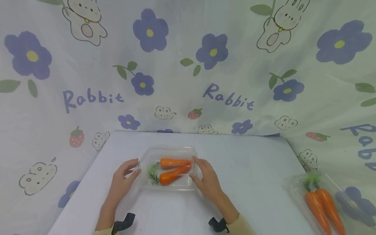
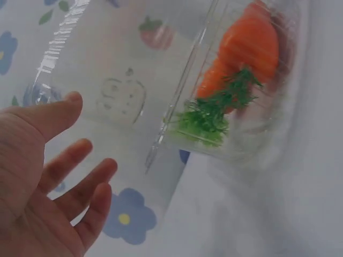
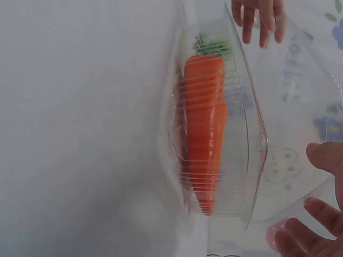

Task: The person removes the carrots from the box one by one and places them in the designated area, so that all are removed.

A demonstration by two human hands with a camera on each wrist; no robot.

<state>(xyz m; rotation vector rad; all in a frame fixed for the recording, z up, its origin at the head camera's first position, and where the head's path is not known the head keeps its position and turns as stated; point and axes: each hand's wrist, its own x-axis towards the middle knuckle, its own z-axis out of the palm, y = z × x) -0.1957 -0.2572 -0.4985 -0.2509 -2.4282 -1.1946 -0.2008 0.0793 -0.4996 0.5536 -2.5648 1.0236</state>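
A clear plastic clamshell box (image 1: 179, 188) lies on the white table, holding two orange carrots (image 1: 171, 177) with green leafy tops (image 1: 152, 174). Its transparent lid (image 2: 123, 75) stands raised at an angle to the base in both wrist views. At the box's left side is my left hand (image 1: 123, 179), fingers spread and tips close to the lid's edge. My right hand (image 1: 209, 179) is at the opposite side, thumb and fingers parted around the lid's edge. Contact is hard to make out through the clear plastic.
Another clear box (image 1: 332, 178) with two carrots (image 1: 318, 209) sits at the table's right edge. A patterned cloth (image 1: 176, 65) with rabbits and flowers hangs behind and beside the white table (image 1: 249, 169).
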